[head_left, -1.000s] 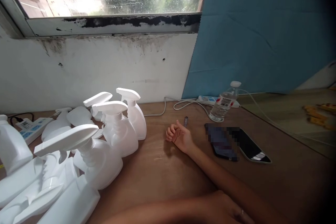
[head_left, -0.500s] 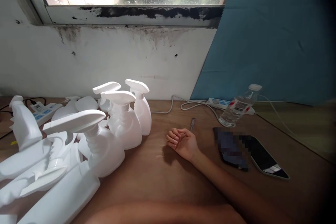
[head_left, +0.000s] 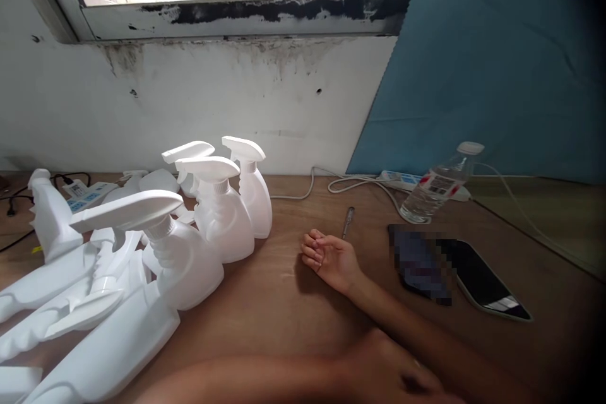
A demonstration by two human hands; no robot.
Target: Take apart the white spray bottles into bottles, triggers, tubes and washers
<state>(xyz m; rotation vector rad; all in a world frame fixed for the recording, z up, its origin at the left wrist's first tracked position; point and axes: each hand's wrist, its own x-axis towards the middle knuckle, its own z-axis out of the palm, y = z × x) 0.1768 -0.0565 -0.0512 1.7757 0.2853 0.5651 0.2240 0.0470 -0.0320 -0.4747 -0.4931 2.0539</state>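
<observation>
**Spray bottles (head_left: 222,221) untouched, hands at rest**

Obs.: your right hand (head_left: 331,259) lies palm-up on the counter (head_left: 284,309), fingers loosely curled, holding nothing. It sits between the white spray bottles clustered to its left (some upright, some lying down) and a phone (head_left: 487,278) to its right. A slim tool (head_left: 348,221) lies just beyond the fingertips, not touching them. Your left hand (head_left: 398,375) is at the bottom edge over the right forearm. It is blurred, so I cannot tell its grip.

Judgement: no step in hand, nothing gripped. Any pick-up calls for turning the right palm down and spreading the fingers. The upright bottles stand crowded, so a neck hold clear of neighbouring trigger heads looks safest.
</observation>
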